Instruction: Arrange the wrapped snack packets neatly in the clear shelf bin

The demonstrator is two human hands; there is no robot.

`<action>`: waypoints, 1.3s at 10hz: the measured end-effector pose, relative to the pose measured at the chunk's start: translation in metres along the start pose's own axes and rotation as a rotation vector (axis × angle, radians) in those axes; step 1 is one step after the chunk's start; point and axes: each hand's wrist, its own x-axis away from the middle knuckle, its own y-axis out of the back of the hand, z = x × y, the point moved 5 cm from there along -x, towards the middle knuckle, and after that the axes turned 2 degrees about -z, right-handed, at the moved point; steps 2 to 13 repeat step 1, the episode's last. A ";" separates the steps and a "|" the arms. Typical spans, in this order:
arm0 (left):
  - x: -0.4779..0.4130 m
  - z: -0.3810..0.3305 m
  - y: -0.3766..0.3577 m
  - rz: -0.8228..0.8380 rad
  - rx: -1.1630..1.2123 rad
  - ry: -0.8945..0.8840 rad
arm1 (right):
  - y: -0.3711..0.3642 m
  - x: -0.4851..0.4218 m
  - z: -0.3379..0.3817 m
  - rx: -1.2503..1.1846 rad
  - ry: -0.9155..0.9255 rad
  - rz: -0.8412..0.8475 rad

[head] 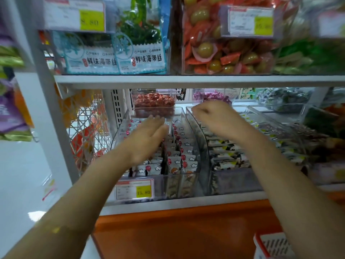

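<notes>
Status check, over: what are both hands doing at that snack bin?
Left hand open, flat over white packets in clear bin. Right hand curled over neighbouring bin, grip unclear. Red-candy box at the back.

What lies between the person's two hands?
Head view: a row of white wrapped packets and the clear bin's side wall, between left hand and right hand.

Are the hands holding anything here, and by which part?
Left hand is flat over the snack packets, gripping nothing. Right hand is curled; nothing shows in it.
</notes>
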 end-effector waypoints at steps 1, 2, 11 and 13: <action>0.039 -0.027 0.049 -0.120 0.388 -0.080 | 0.057 0.052 -0.004 -0.292 0.006 -0.138; 0.039 -0.027 0.049 -0.120 0.388 -0.080 | 0.057 0.052 -0.004 -0.292 0.006 -0.138; 0.039 -0.027 0.049 -0.120 0.388 -0.080 | 0.057 0.052 -0.004 -0.292 0.006 -0.138; 0.039 -0.027 0.049 -0.120 0.388 -0.080 | 0.057 0.052 -0.004 -0.292 0.006 -0.138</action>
